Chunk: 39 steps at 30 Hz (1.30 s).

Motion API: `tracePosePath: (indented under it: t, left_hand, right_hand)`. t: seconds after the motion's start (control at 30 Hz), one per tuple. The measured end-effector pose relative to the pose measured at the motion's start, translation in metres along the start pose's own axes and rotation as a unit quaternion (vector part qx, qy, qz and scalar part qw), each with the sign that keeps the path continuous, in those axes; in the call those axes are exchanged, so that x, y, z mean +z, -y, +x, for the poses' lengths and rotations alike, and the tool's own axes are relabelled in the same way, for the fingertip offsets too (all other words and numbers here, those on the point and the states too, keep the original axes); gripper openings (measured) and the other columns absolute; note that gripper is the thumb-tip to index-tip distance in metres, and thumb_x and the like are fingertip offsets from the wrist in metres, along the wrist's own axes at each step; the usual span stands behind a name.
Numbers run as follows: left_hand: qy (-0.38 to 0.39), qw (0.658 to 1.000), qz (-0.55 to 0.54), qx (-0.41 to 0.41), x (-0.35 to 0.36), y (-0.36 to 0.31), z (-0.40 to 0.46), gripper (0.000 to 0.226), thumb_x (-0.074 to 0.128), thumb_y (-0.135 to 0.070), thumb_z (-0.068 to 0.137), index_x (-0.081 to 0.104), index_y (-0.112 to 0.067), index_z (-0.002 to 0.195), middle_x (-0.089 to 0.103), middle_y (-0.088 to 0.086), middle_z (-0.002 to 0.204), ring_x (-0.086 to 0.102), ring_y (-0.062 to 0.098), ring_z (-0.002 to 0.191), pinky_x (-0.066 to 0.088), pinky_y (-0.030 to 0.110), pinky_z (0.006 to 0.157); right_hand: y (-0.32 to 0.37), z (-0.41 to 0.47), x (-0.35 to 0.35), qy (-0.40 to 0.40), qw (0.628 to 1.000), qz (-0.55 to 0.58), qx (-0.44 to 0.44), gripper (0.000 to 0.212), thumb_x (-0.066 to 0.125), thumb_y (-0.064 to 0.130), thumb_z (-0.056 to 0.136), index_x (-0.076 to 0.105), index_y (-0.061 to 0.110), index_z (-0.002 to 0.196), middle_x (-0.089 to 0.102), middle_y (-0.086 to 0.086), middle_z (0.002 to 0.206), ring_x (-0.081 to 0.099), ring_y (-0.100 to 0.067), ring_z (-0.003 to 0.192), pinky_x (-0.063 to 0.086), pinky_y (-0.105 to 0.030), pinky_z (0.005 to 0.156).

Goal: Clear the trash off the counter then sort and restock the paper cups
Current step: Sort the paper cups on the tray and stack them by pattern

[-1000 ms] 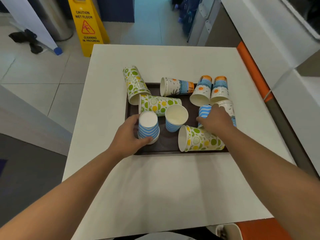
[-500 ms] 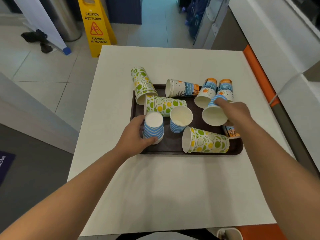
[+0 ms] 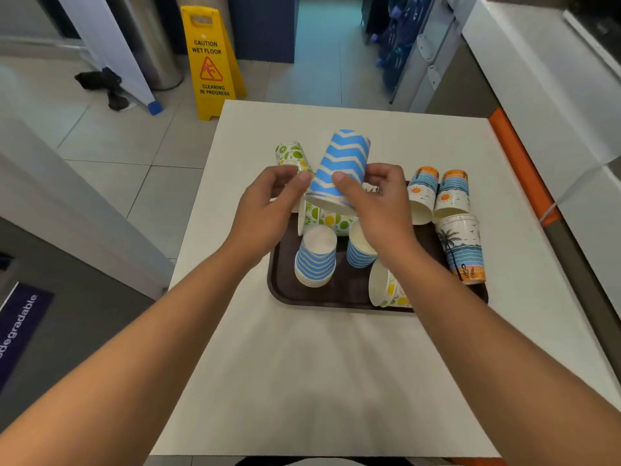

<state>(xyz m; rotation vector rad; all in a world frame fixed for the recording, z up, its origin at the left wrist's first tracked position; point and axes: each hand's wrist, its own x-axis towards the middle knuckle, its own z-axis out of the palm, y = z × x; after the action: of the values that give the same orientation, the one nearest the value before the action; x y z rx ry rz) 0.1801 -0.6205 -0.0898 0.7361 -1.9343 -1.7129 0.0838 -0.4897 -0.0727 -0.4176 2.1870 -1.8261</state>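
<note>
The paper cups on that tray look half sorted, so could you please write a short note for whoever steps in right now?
Right hand: holds a blue zigzag cup upside down, raised over the tray.
Left hand: open, fingertips just at that cup's side, not gripping.
On the tray: an upside-down stack of blue striped cups, one upright blue striped cup, fruit-print cups lying on their sides, and beach-print cups along the right edge.
Done: no trash is visible on the counter; blue stack started.
Left: add the held cup to the blue stack, then group the fruit and beach cups and restock.
</note>
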Motion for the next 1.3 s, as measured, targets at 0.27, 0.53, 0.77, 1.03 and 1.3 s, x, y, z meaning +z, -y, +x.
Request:
tracePosePath:
  t: [0.27,0.53,0.77,1.03,1.3]
  left_hand:
    - [0.053,0.998,0.041,0.007,-0.002,-0.001,0.003,0.053,0.075,-0.036,0.082,0.056,-0.02,0.129,0.063,-0.004,0.119,0.061,0.008,0.108,0.051,0.025,0.092]
    - [0.111,0.979,0.158,0.067,0.009,0.02,-0.013,0.062,0.084,-0.037,0.071,0.057,-0.021,0.124,0.067,-0.008,0.11,0.063,-0.001,0.101,0.05,0.018,0.09]
    - [0.106,0.971,0.209,0.046,0.013,0.042,-0.022,0.056,0.079,-0.055,0.068,0.06,-0.026,0.112,0.065,-0.012,0.106,0.062,0.005,0.096,0.053,0.021,0.08]
    - [0.148,0.972,0.183,0.0,0.006,0.048,-0.027,0.073,0.084,-0.052,0.063,0.055,-0.027,0.126,0.063,-0.015,0.115,0.061,0.0,0.103,0.053,0.019,0.086]
    - [0.064,0.997,0.045,-0.027,0.008,0.016,-0.012,0.058,0.061,-0.059,0.078,0.061,-0.019,0.12,0.068,-0.008,0.111,0.063,-0.008,0.094,0.047,0.01,0.082]
  right_hand:
    - [-0.047,-0.038,0.007,0.101,0.99,-0.057,-0.081,0.052,0.081,0.018,0.072,0.045,0.019,0.11,0.058,0.008,0.109,0.063,-0.01,0.106,0.051,-0.021,0.086]
    - [-0.062,-0.035,-0.03,0.011,0.939,-0.314,-0.14,0.065,0.069,0.044,0.062,0.05,0.025,0.122,0.053,0.01,0.123,0.041,-0.014,0.12,0.027,-0.027,0.095]
    - [-0.074,0.006,-0.044,0.089,0.87,-0.483,0.033,0.114,0.077,0.066,0.054,0.029,0.016,0.144,0.039,-0.003,0.147,0.038,-0.027,0.133,0.032,-0.044,0.105]
    - [-0.073,0.016,-0.044,0.132,0.898,-0.418,0.039,0.076,0.082,0.041,0.056,0.044,0.024,0.119,0.055,0.001,0.116,0.057,-0.023,0.1,0.047,-0.036,0.074]
    - [0.011,0.014,-0.042,0.043,0.975,-0.209,-0.06,0.073,0.085,0.03,0.064,0.043,0.025,0.123,0.051,0.013,0.108,0.051,-0.003,0.089,0.039,-0.02,0.069]
